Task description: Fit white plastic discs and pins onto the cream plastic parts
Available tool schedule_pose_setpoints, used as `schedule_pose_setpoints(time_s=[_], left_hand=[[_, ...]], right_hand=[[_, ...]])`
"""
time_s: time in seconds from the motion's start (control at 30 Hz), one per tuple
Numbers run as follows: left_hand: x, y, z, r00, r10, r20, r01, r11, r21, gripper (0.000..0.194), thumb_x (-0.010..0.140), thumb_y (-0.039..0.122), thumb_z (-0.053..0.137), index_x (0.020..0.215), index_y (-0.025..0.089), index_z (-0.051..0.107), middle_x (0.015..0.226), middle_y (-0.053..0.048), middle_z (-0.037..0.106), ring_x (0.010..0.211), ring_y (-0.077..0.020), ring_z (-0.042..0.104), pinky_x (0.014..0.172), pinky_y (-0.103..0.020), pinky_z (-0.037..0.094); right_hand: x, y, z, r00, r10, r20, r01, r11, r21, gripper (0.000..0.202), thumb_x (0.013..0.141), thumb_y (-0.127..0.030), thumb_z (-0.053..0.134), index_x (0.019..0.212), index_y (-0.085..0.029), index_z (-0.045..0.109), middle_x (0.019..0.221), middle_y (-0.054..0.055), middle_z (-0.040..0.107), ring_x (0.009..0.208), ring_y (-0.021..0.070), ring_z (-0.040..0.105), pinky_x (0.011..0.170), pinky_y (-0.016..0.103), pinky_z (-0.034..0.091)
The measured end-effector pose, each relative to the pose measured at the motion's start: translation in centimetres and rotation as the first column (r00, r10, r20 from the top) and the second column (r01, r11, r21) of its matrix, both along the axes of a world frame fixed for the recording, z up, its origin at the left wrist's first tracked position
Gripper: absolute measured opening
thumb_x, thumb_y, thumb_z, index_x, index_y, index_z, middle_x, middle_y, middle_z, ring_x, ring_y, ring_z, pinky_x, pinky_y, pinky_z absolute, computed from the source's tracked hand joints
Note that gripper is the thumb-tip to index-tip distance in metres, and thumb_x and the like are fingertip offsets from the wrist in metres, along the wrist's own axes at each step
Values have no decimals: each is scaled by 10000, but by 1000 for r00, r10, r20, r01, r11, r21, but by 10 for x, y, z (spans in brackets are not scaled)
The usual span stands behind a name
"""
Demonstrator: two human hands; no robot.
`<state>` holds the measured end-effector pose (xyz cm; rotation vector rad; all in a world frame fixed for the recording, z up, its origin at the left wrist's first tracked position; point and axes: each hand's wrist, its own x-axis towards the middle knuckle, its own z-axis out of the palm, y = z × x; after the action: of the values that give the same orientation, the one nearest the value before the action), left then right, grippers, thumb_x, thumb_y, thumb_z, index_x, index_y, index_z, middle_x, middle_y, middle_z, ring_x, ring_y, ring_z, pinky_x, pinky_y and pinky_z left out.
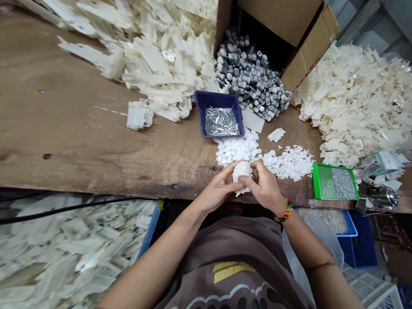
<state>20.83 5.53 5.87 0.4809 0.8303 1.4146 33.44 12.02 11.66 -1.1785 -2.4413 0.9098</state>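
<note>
Both hands meet at the table's front edge around a small cream-white plastic part (243, 172). My left hand (222, 185) grips it from the left with thumb and fingers. From the right, my right hand (264, 184) holds the same part, its thumb across the lower front. Fingertips cover some of the part's sides. Just beyond the hands lie small white discs (236, 148) and, to their right, small white pieces (294, 163). A purple tray (222, 98) of metal pins stands behind the discs.
Cream plastic parts pile up at the back left (167, 64) and right (360, 98). Grey metal cylinders (254, 77) spill from a cardboard box (302, 56). A green tray (317, 184) stands right. Below left, a bin holds plastic parts (80, 240).
</note>
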Motion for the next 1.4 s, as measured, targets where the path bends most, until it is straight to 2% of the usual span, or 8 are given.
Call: schedule_pose_setpoints(time_s=[0.1, 0.23, 0.4, 0.5, 0.93, 1.07, 1.23, 1.4], left_hand=[[-1, 0, -1, 983, -28, 183, 31, 999, -16, 548, 574, 153, 799, 1090, 224, 632, 954, -14, 670, 828, -132, 620, 741, -203, 483], [0, -1, -3, 965, -57, 254, 64, 998, -17, 466, 526, 135, 813, 965, 183, 664, 800, -5, 678, 696, -122, 628, 647, -192, 497], [-6, -3, -14, 955, 6, 295, 10, 999, -53, 470, 579, 152, 763, 1029, 178, 628, 842, -30, 698, 735, -155, 656, 706, -236, 520], [-8, -4, -18, 950, 3, 311, 19, 998, -68, 408, 627, 180, 732, 1019, 174, 618, 814, -36, 699, 727, -168, 663, 708, -254, 526], [-7, -5, 0, 948, 4, 319, 8, 999, -35, 354, 586, 94, 751, 923, 141, 655, 685, 12, 670, 493, -72, 571, 471, -145, 437], [-4, -1, 1, 935, 10, 354, 4, 999, -39, 322, 603, 84, 738, 912, 127, 659, 704, -6, 681, 556, -94, 612, 524, -158, 471], [-12, 0, 0, 888, -31, 459, 61, 997, -51, 227, 710, 170, 671, 925, 108, 635, 794, -67, 704, 638, -180, 669, 715, -352, 543], [-23, -6, -5, 868, -36, 496, 55, 998, -24, 192, 721, 185, 645, 899, 117, 624, 753, -66, 701, 579, -168, 648, 801, -441, 515]], right_hand=[[-4, -8, 4, 996, -20, 91, 6, 989, 147, 257, 832, -450, 506, 873, -198, 489, 803, 19, 563, 712, 148, 511, 651, 263, 371], [-11, -15, 2, 996, -73, 48, 62, 975, 213, 243, 851, -437, 475, 782, -205, 464, 725, 18, 549, 666, 144, 500, 640, 263, 373], [-10, -12, 8, 999, 13, 47, -20, 987, 160, 235, 865, -438, 491, 880, -204, 477, 775, 20, 550, 700, 150, 511, 654, 273, 391], [-6, -12, 15, 994, 108, -9, -103, 967, 231, 237, 869, -423, 504, 921, -192, 491, 828, 45, 542, 769, 166, 515, 699, 290, 411], [-5, -19, 6, 956, 263, 129, -293, 882, 370, 236, 920, -346, 383, 846, -162, 512, 834, 99, 522, 811, 208, 486, 720, 329, 423], [-1, -11, 5, 974, 227, 28, -227, 941, 252, 197, 885, -362, 457, 877, -174, 514, 854, 82, 538, 796, 187, 505, 714, 321, 432], [-2, 11, 13, 973, 54, -225, -91, 983, -158, 200, 910, -373, 429, 933, -200, 529, 834, 19, 564, 719, 123, 541, 665, 265, 444], [-7, 15, 14, 953, -55, -298, -9, 977, -211, 214, 914, -388, 427, 904, -205, 539, 758, -3, 534, 690, 118, 529, 646, 260, 437]])
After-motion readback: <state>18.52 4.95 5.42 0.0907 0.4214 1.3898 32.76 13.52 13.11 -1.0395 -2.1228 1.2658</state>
